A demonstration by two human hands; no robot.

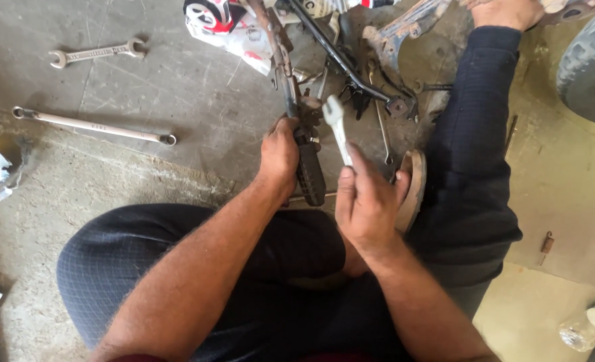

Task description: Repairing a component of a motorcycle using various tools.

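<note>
My left hand [280,157] is clamped on the black rubber handgrip [309,173] of the rusty bar [278,50]. My right hand [366,204] is closed on a small wrench [336,127], head up, just beside the bar's fitting. Risk as I see it: the wrench could slip off a rusted nut and knock my left knuckles, or the bar could twist in my grip.

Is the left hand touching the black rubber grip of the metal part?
Touching. In the head view the left hand is wrapped around the metal part just above the black grip, and its fingers lie against the grip's top.
</note>
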